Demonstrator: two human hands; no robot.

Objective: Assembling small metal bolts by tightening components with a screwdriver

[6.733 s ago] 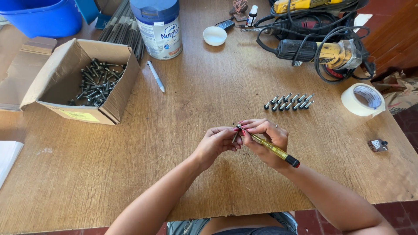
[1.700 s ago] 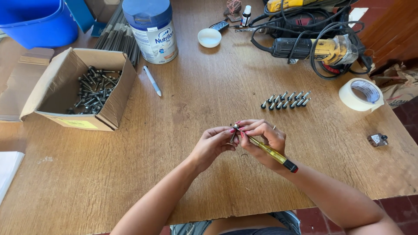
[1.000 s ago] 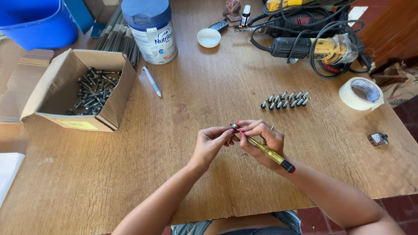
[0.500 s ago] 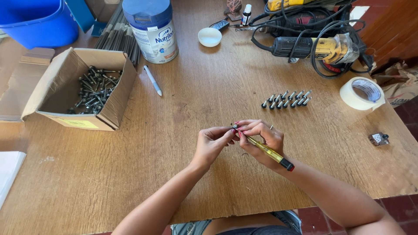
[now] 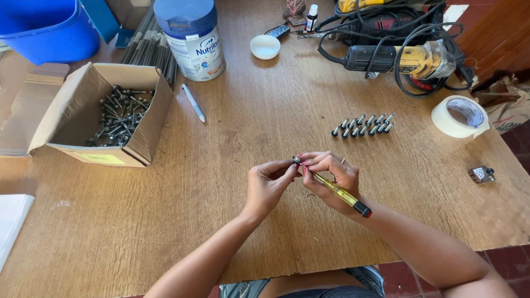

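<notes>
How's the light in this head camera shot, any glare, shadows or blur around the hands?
Head view: even daylight, no strong glare on the wooden table; soft shadows under the left hand and right hand; sharp focus; table edges bow slightly from the wide lens.

Bright daylight, even across table (image 5: 232, 138). Soft short shadows under hands, box (image 5: 99, 116), can (image 5: 190, 38). Mild glare on can lid and tape roll (image 5: 458, 116). Sharp at centre; slight wide-angle bending toward edges. No motion blur.

Small part (image 5: 297, 160) at fingers (image 5: 291, 170) too tiny to identify, blue bucket (image 5: 49, 27) cropped
</notes>
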